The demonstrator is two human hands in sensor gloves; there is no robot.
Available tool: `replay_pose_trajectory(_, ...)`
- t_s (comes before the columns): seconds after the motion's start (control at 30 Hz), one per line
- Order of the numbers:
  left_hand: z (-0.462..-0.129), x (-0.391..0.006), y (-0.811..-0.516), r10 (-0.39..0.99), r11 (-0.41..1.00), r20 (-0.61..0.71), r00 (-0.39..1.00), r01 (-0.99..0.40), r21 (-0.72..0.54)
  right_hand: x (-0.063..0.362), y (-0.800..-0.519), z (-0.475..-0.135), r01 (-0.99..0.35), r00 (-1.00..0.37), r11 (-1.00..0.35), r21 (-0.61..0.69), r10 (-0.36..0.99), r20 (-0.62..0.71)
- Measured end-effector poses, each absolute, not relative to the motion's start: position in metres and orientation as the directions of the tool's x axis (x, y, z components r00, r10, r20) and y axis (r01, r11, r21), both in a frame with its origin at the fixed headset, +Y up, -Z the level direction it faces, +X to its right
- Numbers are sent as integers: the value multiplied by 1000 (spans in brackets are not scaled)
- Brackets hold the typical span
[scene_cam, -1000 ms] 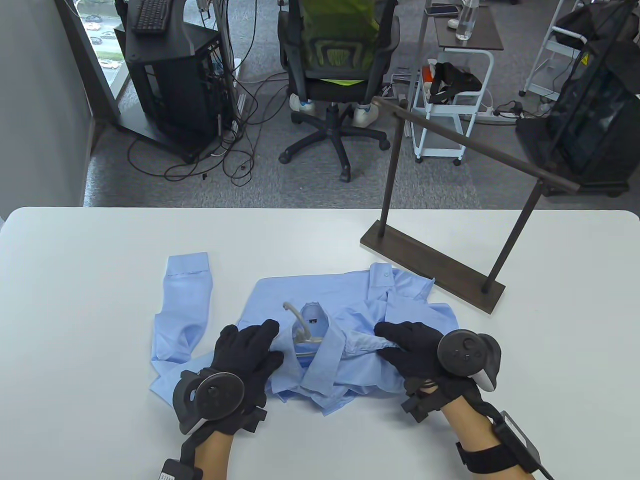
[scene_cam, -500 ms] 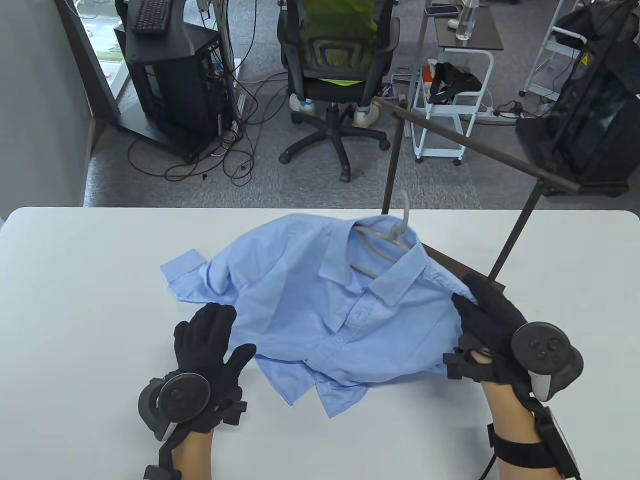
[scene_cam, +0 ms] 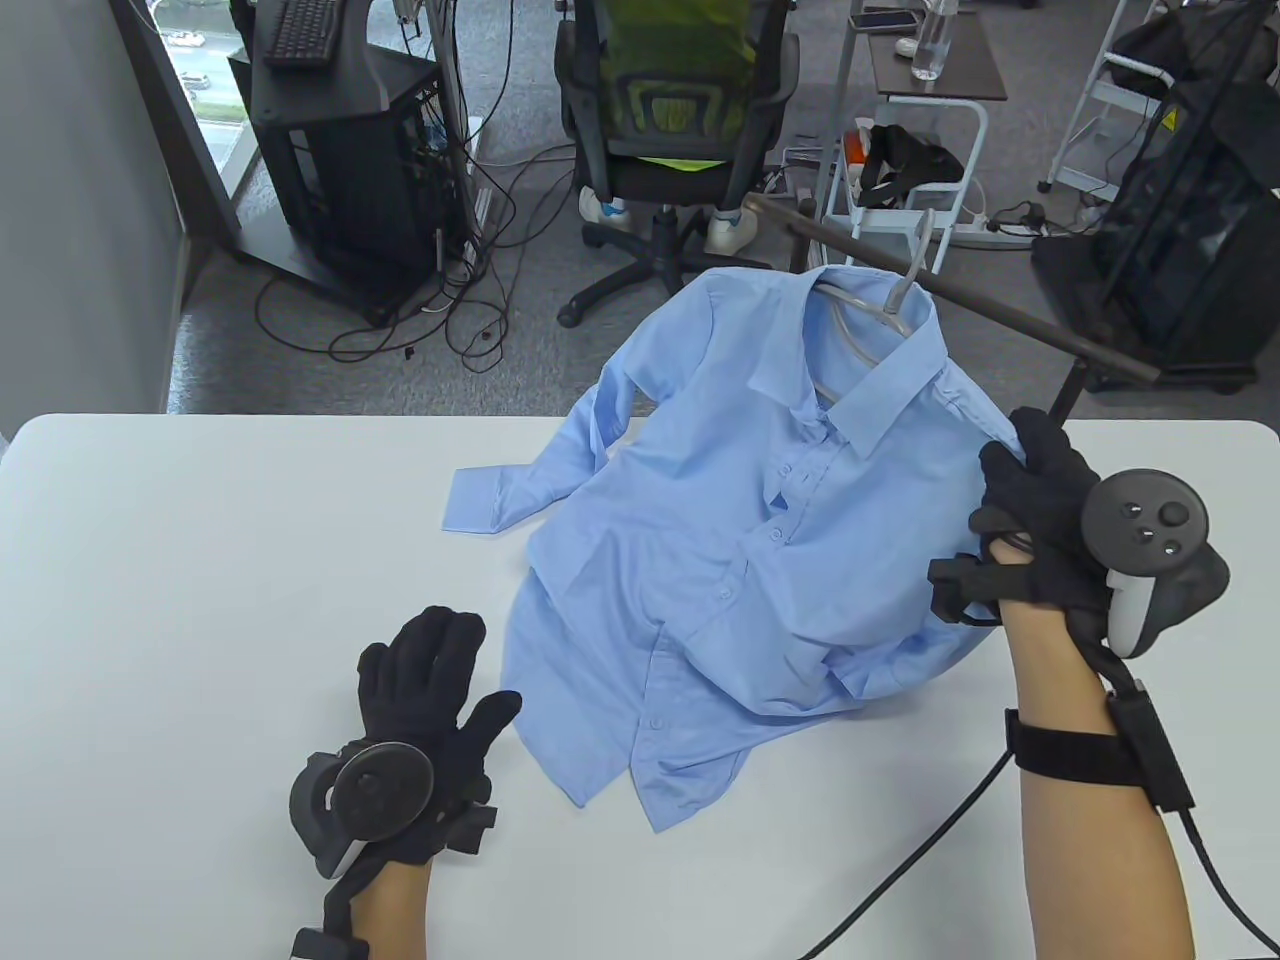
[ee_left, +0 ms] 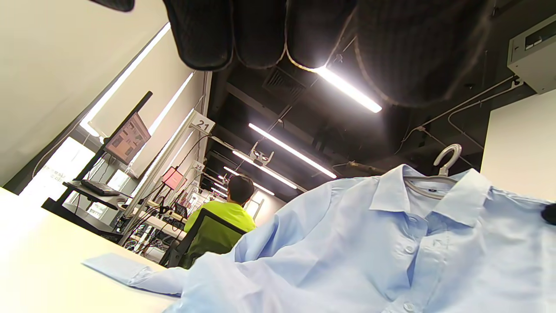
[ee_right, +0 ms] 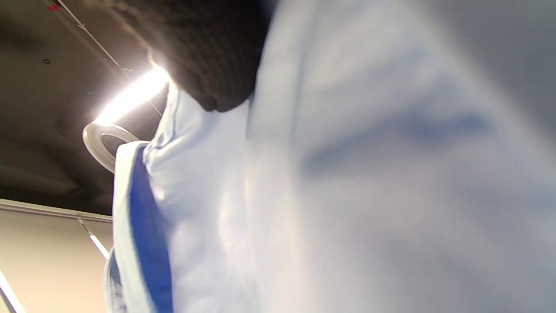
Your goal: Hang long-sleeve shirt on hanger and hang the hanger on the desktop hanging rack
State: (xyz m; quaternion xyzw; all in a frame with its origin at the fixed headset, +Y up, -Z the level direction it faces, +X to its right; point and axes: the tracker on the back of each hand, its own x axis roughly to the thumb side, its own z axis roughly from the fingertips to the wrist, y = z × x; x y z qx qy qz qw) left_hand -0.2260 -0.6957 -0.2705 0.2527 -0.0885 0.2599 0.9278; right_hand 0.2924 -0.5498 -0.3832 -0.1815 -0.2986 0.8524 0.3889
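Light-blue long-sleeve button-up shirt (scene_cam: 740, 500), smooth woven cotton-like cloth w/ soft creases, sits on a pale translucent plastic hanger (scene_cam: 868, 308); curved hook (ee_left: 448, 157) sticks up thru the collar. Shirt held up at an angle over the far-right part of the white matte tabletop (scene_cam: 150, 600): hem and lower front panel lie on the table, one cuffed sleeve trails flat to the left. Hanger hook right at the thin dark metal rod (scene_cam: 1000, 305) of the desktop rack; can't tell if it's hooked over the rod.

Right hand (scene_cam: 1040, 500), black knit glove, fingers curled and clamped on the shirt's shoulder edge. R wrist view: mostly blurred blue cloth, glove fingertip (ee_right: 208, 52) pressing on fabric.

Left hand (scene_cam: 425, 680), same black glove, rests on the table just beside the shirt hem, fingers straight and slightly spread, holding nothing.
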Motion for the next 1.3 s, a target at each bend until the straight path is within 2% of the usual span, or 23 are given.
replay_pose_trajectory(0.4,-279,-219,-707,375,819,270,887,-453,353,285,-579,-417,-532,-637,-577,-620,755,-156)
replay_pose_trajectory(0.77,-280,-216,-707,355,836,271,895,-433,336,276,-597,-426,-488,-673,-601,-633,721,-165)
replay_pose_trajectory(1.03,-282,-213,-709,338,857,269,902,-413,308,281,-608,-433,-466,-680,-669,-578,689,-250)
replay_pose_trajectory(1.3,-282,-211,-710,329,864,276,903,-406,298,289,-606,-426,-495,-674,-681,-539,693,-257)
